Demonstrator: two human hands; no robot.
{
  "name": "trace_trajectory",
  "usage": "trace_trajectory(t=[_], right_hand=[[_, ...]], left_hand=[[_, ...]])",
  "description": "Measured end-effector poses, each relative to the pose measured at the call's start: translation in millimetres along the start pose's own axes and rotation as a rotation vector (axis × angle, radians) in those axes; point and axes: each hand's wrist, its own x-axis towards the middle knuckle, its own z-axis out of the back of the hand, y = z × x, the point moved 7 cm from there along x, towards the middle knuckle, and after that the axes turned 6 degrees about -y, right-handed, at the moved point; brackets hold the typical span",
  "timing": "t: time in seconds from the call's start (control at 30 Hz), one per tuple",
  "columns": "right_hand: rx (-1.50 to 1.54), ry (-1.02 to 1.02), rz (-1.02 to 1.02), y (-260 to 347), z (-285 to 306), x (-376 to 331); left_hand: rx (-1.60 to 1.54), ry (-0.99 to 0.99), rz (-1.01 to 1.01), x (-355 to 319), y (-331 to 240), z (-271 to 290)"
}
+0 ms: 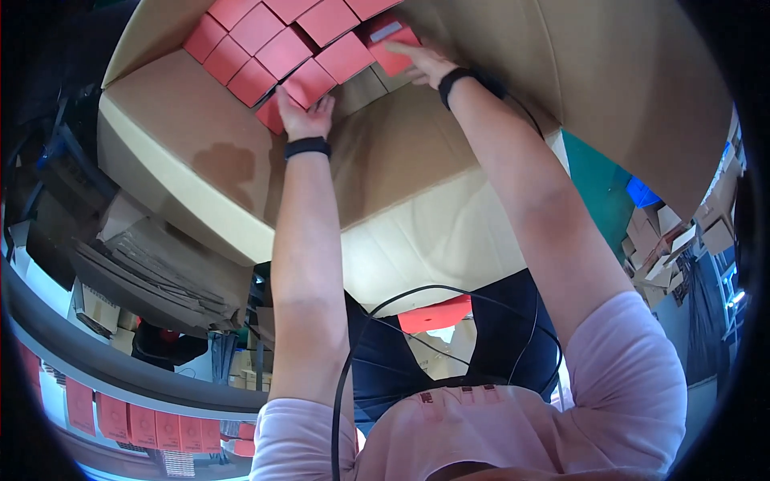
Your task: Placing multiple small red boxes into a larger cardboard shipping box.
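Red flat cartons (281,48) fill the big cardboard box (200,160); left hand (305,112) grasps one carton's edge, right hand (429,64) clasps another (389,44).

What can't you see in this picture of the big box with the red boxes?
- Head view: the left hand covers part of one red box.
- The right hand hides part of another red box.
- The carton walls hide how deep the red boxes are stacked.
- The top edge cuts off the far rows.
- The small print on the boxes is too blurred to make out.
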Motion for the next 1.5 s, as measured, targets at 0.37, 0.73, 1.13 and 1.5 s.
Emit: trace_trajectory(t=[0.37,0.73,1.13,1.5], right_hand=[[0.051,-0.252,-0.234,-26,23,-16],[-0.048,-0.147,0.007,52,-16,-13],[0.104,-0.609,0.809,165,13,-140],[-0.224,-0.201,0.623,237,24,-171]], left_hand=[[0.061,-0.065,-0.105,11,-16,10],[-0.003,-0.031,-0.233,26,-45,46],[0.352,-0.014,-0.095,-65,19,35],[0.422,0.388,-0.126,-200,4,-62]])
